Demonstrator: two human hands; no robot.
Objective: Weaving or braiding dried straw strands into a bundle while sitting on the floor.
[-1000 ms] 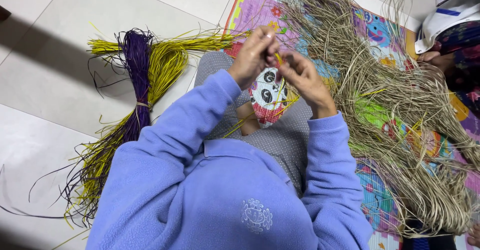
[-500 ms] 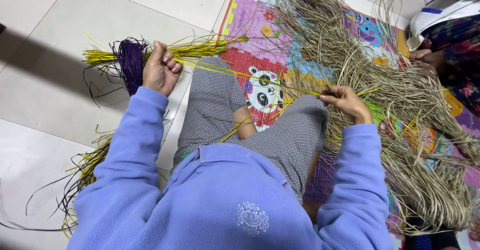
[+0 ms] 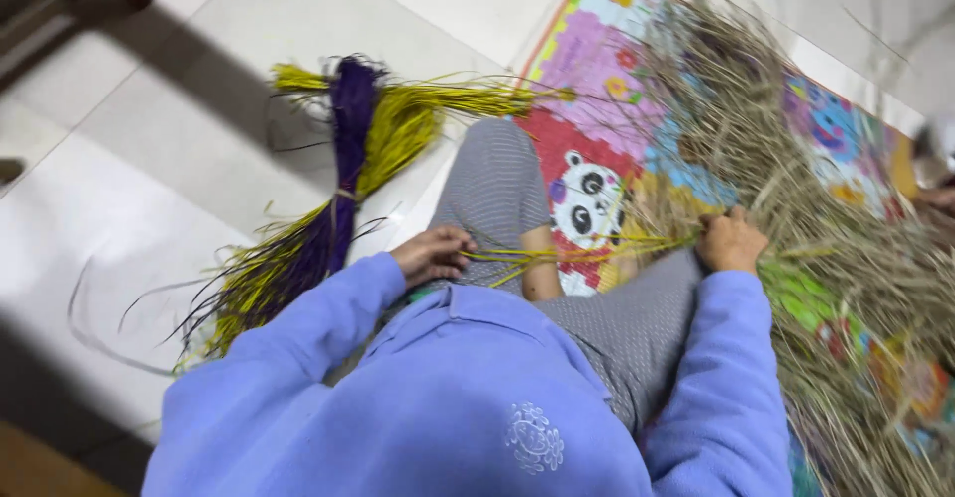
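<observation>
Mid-frame, left hand & right hand were well apart, each pinching an end of yellow strands across the lap (blurred); best kept taut, grip even.

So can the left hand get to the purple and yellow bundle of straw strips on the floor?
Probably yes: the left hand holds thin yellow strands, but bare tile lies between it and the bundle.

I wear a periwinkle fleece top with long sleeves, a small round embroidered emblem on its front, above grey dotted trousers.
</observation>
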